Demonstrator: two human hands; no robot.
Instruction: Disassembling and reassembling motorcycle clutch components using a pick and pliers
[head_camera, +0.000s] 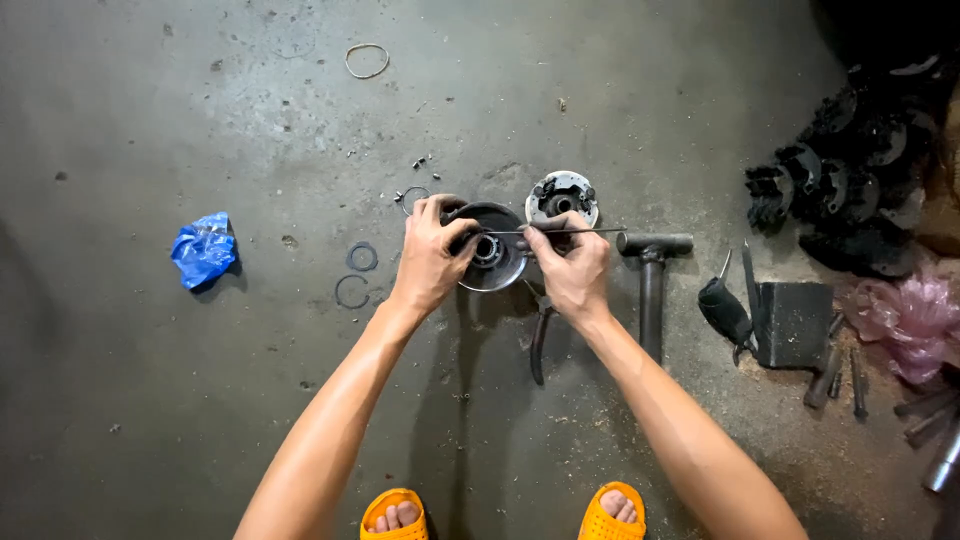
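Grey, oil-stained concrete is serving as the workbench, and at its middle a round, dished metal pulley drum (492, 250) is sitting on the floor (200, 420) with its bearing hub facing up. The left hand (430, 255) is gripping the drum's left rim, fingers curled tight around the edge, while the right hand (572, 268) is pinching a thin, straight steel rod (560, 231) with fingers pressed together, laying it across the hub; the rod's far end is pointing right of the drum. Judging by how things lie, the stripping-down looks well advanced: a pale, toothed round plate (562, 197) is already resting just right and beyond the drum, two dark flat rings (357, 273) are lying apart to the drum's left, and a small wire clip (413, 196) with loose bits is sitting near its upper left. The hub's inner parts seem still in place, so that work looks unfinished. Smooth-handled pliers (540, 340) are lying just below the drum, a matte T-shaped socket wrench (651, 275) to its right. Farther right, a heap of black finned parts (850, 190) and crinkled pink plastic (915, 315) are lying; a crumpled blue bag (204, 248) is well to the left.
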